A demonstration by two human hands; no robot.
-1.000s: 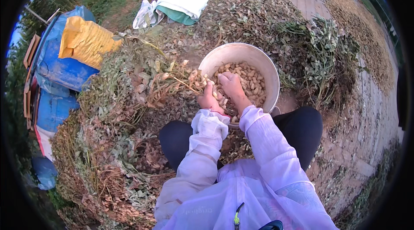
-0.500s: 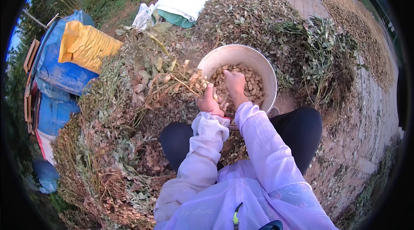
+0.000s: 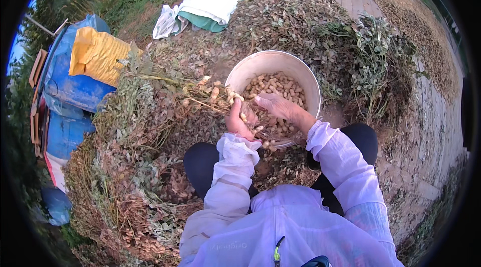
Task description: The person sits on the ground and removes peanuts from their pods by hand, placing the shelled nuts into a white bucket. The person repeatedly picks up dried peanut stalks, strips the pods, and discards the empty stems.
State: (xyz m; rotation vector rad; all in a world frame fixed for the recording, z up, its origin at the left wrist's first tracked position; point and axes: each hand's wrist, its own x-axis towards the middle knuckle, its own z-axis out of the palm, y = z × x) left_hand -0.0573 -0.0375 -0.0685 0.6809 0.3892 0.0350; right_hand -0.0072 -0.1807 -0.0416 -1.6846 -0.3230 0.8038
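Note:
A whitish bucket [image 3: 313, 79] stands between my knees, partly filled with unshelled peanuts [image 3: 280, 85]. My left hand [image 3: 238, 122] is closed around the root end of a dried peanut plant [image 3: 200, 89] at the bucket's left rim. Pods and thin roots hang from the plant beside and below that hand, and its stems reach out to the left. Over the bucket, my right hand [image 3: 284, 109] lies with its fingers stretched out toward the left hand, close to the hanging pods. Nothing shows in its grip; the underside of its fingers is hidden.
Dried peanut plants [image 3: 125, 147] are heaped on my left, with another leafy heap [image 3: 300, 21] beyond the bucket. White sacks [image 3: 213, 4], a yellow sack [image 3: 97, 56] and blue barrels [image 3: 75, 89] stand around. Peanuts [image 3: 411, 26] are spread on paving at far right.
My right hand has turned from reaching down into the bucket to lying sideways, its forearm swung right. My left hand has moved slightly left and down, and the plant's stems have shifted with it.

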